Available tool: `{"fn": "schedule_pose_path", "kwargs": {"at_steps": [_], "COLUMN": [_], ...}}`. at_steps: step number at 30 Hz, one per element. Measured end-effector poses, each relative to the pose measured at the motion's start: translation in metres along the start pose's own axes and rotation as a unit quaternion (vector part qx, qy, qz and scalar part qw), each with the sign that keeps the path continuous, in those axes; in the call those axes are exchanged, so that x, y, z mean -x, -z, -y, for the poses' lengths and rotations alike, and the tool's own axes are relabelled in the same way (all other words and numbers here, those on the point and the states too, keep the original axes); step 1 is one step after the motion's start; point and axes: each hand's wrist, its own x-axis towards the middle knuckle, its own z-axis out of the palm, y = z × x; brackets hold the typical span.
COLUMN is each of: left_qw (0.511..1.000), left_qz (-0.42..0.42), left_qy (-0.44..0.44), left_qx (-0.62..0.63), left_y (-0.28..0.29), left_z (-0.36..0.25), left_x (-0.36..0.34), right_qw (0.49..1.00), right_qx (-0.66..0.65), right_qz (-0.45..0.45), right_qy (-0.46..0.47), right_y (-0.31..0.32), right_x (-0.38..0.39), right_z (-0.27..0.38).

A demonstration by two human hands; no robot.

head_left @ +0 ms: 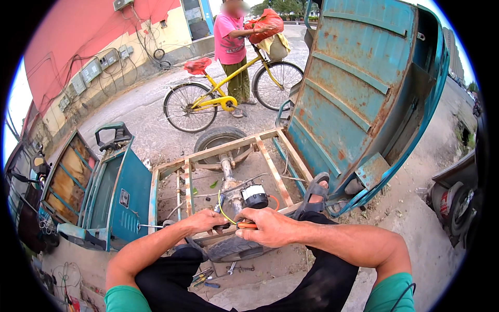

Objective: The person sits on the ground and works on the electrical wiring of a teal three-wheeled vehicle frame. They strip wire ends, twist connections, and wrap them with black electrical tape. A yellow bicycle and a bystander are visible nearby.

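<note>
In front of me, my right hand is closed around an orange-handled tool, which looks like pliers. My left hand faces it, fingers pinched on a small dark piece whose kind I cannot make out. A yellow-green wire arcs up beside the fingers and reaches the right hand's grip. Just beyond sits a black and white round motor on the rusty axle, with an orange cable at its side. Both hands are above the near wheel.
A tan, rusty frame surrounds the axle, with a far wheel behind. The blue cargo bed stands tilted up at right; a blue seat box is left. Hand tools lie below. A person holds a yellow bicycle.
</note>
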Motion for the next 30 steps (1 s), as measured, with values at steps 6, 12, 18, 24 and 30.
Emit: {"fn": "schedule_pose_path", "kwargs": {"at_steps": [6,12,18,24,30], "left_qw": [1.0,0.999,0.997,0.998,0.998], "left_qz": [-0.01,-0.018,-0.023,-0.022,-0.022], "left_qy": [0.012,-0.001,-0.005,-0.007,-0.013], "left_qx": [-0.019,-0.039,-0.067,-0.065,-0.058], "left_y": [0.0,0.0,0.004,0.006,0.007], "left_z": [-0.006,-0.014,-0.006,-0.006,-0.002], "left_x": [0.01,0.015,0.013,0.011,0.009], "right_qw": [0.999,0.996,0.996,0.994,0.995], "right_qx": [0.037,0.072,0.092,0.09,0.089], "right_qz": [-0.028,-0.048,0.001,-0.032,-0.024], "right_qy": [0.022,0.037,-0.022,0.05,0.034], "right_y": [-0.001,-0.005,0.002,-0.004,-0.004], "right_x": [-0.001,-0.005,-0.007,-0.006,-0.007], "right_z": [-0.001,-0.006,0.008,-0.006,-0.005]}}
